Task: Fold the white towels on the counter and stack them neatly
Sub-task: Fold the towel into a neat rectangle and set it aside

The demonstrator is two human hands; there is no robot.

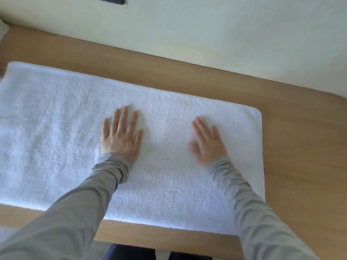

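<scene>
On the light wooden bench, a white terry towel lies spread flat w/ left hand & right hand palms-down, fingers splayed, gripping nothing, prob. smoothing wrinkles before folding.

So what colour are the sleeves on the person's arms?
Grey, both sleeves; clearest in the head view, above the white towel.

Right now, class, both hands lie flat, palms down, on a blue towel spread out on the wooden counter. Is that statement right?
Not quite. The head view shows the left hand and right hand lying flat, palms down, on a towel spread out on the wooden counter, but the towel is white, not blue.
</scene>
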